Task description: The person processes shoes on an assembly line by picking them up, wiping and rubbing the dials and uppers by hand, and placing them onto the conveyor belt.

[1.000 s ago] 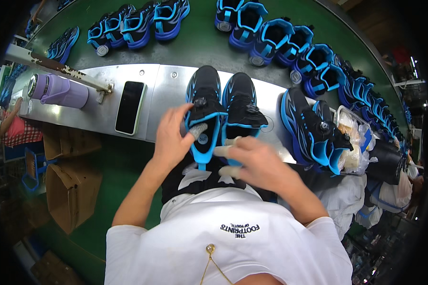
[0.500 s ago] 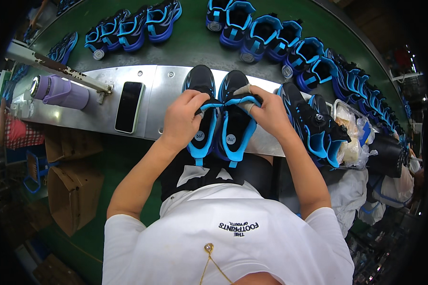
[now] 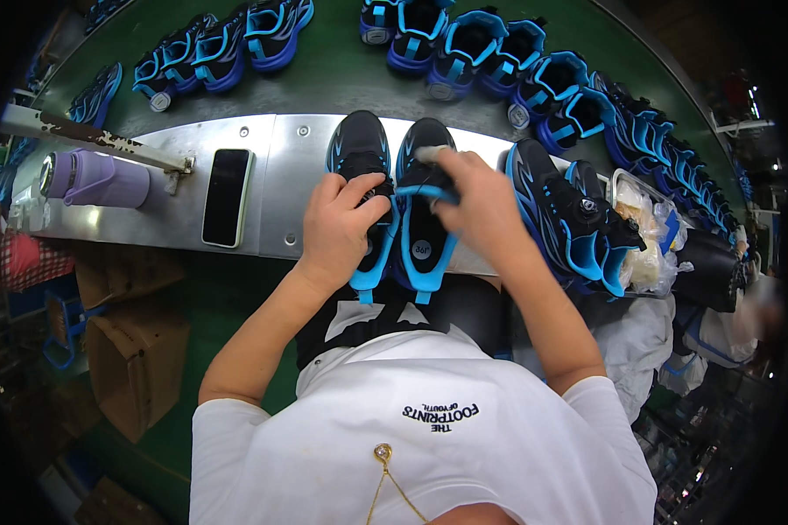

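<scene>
Two black sneakers with bright blue linings stand side by side before me, toes pointing away and heels at the metal ledge's near edge. On the left sneaker [image 3: 360,138], my left hand [image 3: 337,229] has its fingers curled in at the tongue and lacing, closed on the tongue. My right hand [image 3: 480,199] is over the right sneaker [image 3: 427,136], slightly blurred, its thumb and forefinger apart around the blue-edged tongue [image 3: 425,192]. Pale covers show on its fingertips. A round pale label lies on the right insole; my left hand partly hides the left shoe's opening.
More matching sneakers [image 3: 538,188] stand close on my right, beside a tray of plastic-wrapped things [image 3: 643,236]. Rows of sneakers [image 3: 468,44] line the green surface beyond. Left along the metal ledge [image 3: 280,188] are a phone [image 3: 228,197], a purple flask [image 3: 105,178] and a rusty bar [image 3: 96,131].
Both hands were pinching the tongues back toward me. My right hand has opened and moved up over its tongue, which lies flatter now. My left fingers have shifted forward onto the lacing.
</scene>
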### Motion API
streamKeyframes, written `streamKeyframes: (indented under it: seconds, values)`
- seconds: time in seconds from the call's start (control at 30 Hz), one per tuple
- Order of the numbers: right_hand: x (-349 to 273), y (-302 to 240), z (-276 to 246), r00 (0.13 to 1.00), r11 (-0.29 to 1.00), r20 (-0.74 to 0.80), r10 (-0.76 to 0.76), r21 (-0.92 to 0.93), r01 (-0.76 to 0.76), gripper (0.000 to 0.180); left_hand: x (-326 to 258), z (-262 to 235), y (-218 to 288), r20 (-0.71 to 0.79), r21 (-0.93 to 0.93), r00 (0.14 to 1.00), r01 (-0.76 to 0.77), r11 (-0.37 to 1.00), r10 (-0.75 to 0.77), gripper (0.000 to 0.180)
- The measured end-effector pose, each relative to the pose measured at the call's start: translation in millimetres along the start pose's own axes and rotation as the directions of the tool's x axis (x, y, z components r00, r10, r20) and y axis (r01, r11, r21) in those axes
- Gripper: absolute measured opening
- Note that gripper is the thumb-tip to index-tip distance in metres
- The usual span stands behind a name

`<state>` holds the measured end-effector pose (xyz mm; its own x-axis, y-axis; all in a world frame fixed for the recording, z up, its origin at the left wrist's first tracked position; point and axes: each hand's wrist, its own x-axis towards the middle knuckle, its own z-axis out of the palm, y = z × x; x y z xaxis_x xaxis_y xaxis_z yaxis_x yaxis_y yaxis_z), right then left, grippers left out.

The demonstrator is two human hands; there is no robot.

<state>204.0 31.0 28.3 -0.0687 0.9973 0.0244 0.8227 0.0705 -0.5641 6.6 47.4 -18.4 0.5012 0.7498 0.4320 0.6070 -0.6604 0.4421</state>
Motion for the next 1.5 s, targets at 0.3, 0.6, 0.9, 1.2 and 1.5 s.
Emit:
streamKeyframes:
  seconds: [0.3, 0.6, 0.9, 1.2, 1.5]
  values:
    - [-50.7, 21.2, 0.2, 0.993, 0.985, -0.091, -0.071, 0.149, 0.084, 0.055, -2.8, -4.6, 2.4, 0.044, -0.011, 0.998, 0.046, 0.999, -0.046, 0.037]
    - [-42.7, 23.5, -4.6, 0.992, 0.966, 0.015, -0.123, 0.232, 0.116, 0.051, -6.7, -9.5, 2.9, 0.119, 0.024, 0.991, 0.061, 0.998, -0.063, 0.040]
    - [-37.9, 5.0, 35.7, 0.924, 0.921, -0.161, -0.348, -0.245, 0.304, 0.027, -11.2, -7.7, 43.2, 0.214, 0.191, 0.963, 0.122, 0.974, -0.163, 0.068]
    - [-59.2, 6.5, 57.1, 0.929, 0.867, -0.002, -0.371, -0.359, 0.345, 0.028, -15.1, -10.3, 38.9, 0.273, 0.185, 0.957, 0.047, 0.982, -0.097, 0.061]
    - [-62.0, -10.4, 22.0, 0.938, 0.938, -0.038, -0.345, 0.010, 0.346, 0.042, 7.6, -51.7, 3.1, 0.236, -0.237, 0.970, 0.000, 0.971, 0.058, 0.015]
